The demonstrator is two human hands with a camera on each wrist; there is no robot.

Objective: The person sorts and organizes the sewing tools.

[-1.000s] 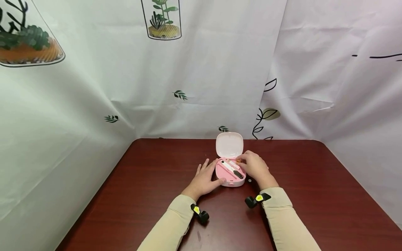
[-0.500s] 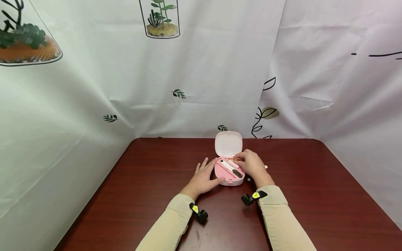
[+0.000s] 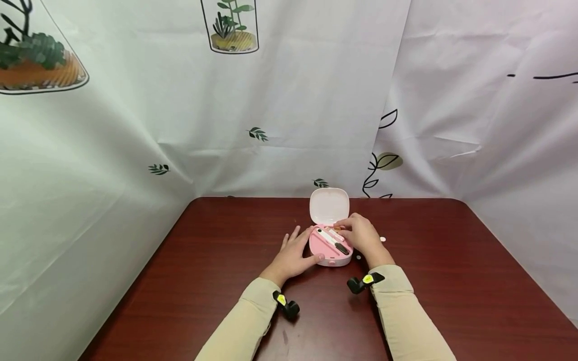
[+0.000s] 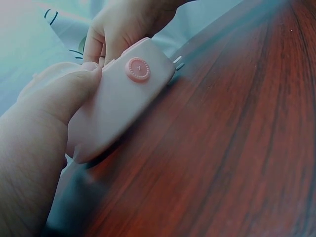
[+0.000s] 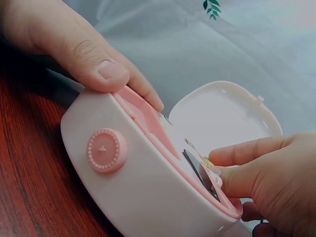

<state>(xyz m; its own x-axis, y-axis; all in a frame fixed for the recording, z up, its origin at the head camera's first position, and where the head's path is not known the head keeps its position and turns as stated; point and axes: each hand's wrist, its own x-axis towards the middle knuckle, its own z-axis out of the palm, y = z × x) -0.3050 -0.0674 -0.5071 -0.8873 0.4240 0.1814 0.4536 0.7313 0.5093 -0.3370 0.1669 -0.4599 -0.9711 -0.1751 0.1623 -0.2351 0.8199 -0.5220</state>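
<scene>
A pink-and-white sewing-kit box [image 3: 333, 262] stands on the table with its white lid [image 3: 329, 205] raised at the back. My left hand [image 3: 291, 256] holds the box's left side, its thumb on the front rim and its forefinger towards the back. A round pink button [image 5: 104, 150] sits on the box's front wall. Across the pink tray lies a slim white tool with a dark end [image 3: 333, 240]. Over the tray's right rear, my right hand [image 3: 365, 239] pinches a small gold-coloured piece [image 5: 207, 161] between thumb and forefinger; the fingers partly hide it.
The reddish-brown wooden table [image 3: 217, 281] runs up to a white printed curtain [image 3: 289, 90] behind the box. Small white discs [image 3: 383, 239] lie on the table to the right of the box, close to my right hand.
My right hand has shifted slightly left, further over the box's back. A white disc beside it shows more fully. My left hand and the box stay in place.
</scene>
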